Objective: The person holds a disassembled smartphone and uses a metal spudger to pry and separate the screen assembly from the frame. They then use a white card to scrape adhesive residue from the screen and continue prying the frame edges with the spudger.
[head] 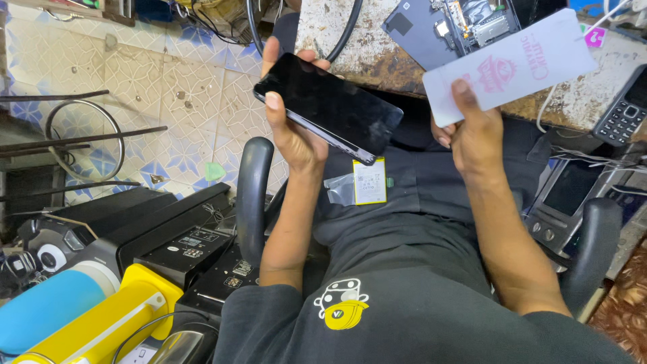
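Grasping a black phone point(330, 108) in the left hand point(291, 128), long axis slanting down-right, right hand point(472, 135) grip pinching a white packet point(512, 64)

Black phone point(330, 106), pink-printed white packet point(515, 64), yellow battery point(370, 180)

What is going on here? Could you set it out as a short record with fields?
Left hand: holds a black phone by its edges, dark screen up
Right hand: holds a white and pink flat packet, thumb on top
On the lap: a yellow-edged battery beside a clear plastic bag
On the worn bench: an opened phone body with its insides showing, a keypad phone at the right edge
Seat: chair with black armrests
Floor: patterned tiles
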